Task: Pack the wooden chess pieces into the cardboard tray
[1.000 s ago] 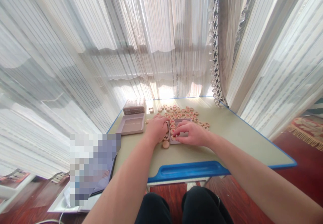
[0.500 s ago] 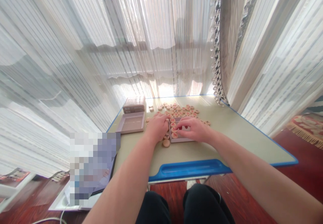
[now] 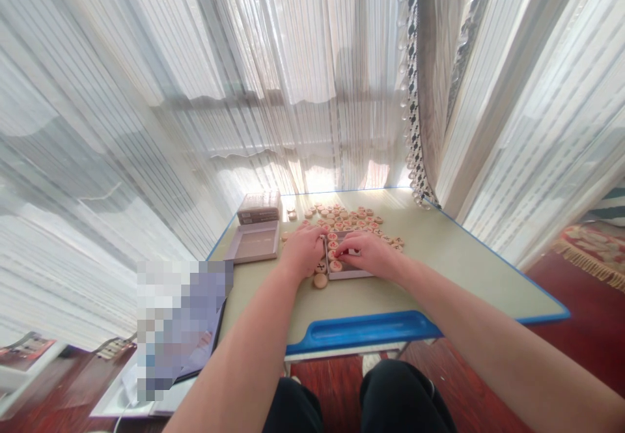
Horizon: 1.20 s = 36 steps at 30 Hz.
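A shallow box (image 3: 352,275) lies on the table in front of me, with several round wooden xiangqi pieces (image 3: 335,266) in a column along its left wall, their red characters up. My left hand (image 3: 305,251) is curled at the box's left side, fingers bent over its edge; its palm hides some loose pieces. My right hand (image 3: 366,251) is over the box, thumb and forefinger closed on a piece in the column. A black-marked piece (image 3: 321,267) and a plain one (image 3: 320,281) lie just outside the box's left wall.
Many loose pieces (image 3: 342,213) are spread behind the box. An open lid or tray (image 3: 254,243) and a closed box (image 3: 259,208) stand at the left. The table (image 3: 478,270) has a blue edge and a blue front groove (image 3: 366,325). A blurred-out screen (image 3: 190,329) is at lower left.
The view has shifted slightly. My right thumb and forefinger have moved a little left, onto a piece in the column. My left hand stays at the box's edge.
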Each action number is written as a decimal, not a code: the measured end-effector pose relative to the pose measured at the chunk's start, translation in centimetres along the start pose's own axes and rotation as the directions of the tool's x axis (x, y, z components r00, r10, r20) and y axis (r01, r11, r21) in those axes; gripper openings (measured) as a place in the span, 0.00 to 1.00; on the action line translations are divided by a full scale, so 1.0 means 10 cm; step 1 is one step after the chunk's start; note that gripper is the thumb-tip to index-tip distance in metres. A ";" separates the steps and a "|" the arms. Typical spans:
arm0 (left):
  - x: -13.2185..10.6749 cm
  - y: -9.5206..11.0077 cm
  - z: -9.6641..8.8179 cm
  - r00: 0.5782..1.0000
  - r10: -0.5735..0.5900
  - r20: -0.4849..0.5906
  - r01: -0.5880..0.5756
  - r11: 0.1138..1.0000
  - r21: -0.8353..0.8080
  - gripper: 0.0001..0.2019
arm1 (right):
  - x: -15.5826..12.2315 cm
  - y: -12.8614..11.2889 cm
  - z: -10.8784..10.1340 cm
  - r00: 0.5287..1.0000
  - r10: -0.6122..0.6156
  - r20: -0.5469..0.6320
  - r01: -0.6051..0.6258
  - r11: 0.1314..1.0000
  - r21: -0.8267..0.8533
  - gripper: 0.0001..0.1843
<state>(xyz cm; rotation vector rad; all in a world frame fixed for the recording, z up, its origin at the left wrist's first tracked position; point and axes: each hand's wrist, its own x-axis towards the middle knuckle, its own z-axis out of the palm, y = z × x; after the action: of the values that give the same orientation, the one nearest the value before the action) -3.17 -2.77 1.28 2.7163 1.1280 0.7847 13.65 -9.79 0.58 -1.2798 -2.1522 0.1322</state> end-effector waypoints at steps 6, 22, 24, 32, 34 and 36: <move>-0.01 -0.01 0.00 1.000 -0.021 0.007 0.021 1.000 -0.010 0.17 | 0.01 -0.02 -0.08 0.989 0.141 -0.049 -0.135 0.985 0.108 0.06; 0.01 -0.20 0.13 0.990 -0.139 0.036 0.135 0.986 0.101 0.19 | -0.05 0.38 -0.19 0.908 0.386 -0.163 -0.409 0.900 -0.148 0.15; 0.02 -0.19 0.13 0.992 -0.125 0.014 0.124 0.991 0.056 0.18 | -0.05 0.39 -0.20 0.931 0.349 -0.110 -0.364 0.912 -0.189 0.17; -0.01 -0.15 0.08 0.999 -0.028 -0.017 0.029 1.000 0.009 0.14 | -0.05 0.39 -0.25 0.932 0.354 -0.074 -0.361 0.923 -0.136 0.17; -0.02 -0.13 0.05 1.000 -0.006 -0.002 0.006 1.000 0.006 0.12 | -0.06 0.42 -0.28 0.910 0.401 -0.101 -0.410 0.908 -0.087 0.15; -0.02 -0.12 0.01 1.000 0.008 0.006 -0.008 1.000 -0.005 0.09 | -0.07 0.48 -0.32 0.867 0.468 -0.172 -0.481 0.876 -0.043 0.15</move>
<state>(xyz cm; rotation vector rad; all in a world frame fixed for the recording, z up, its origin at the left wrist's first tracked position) -3.98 -2.08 0.72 2.7192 1.1135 0.7788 19.28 -8.56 0.95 -1.7912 -1.6875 0.1372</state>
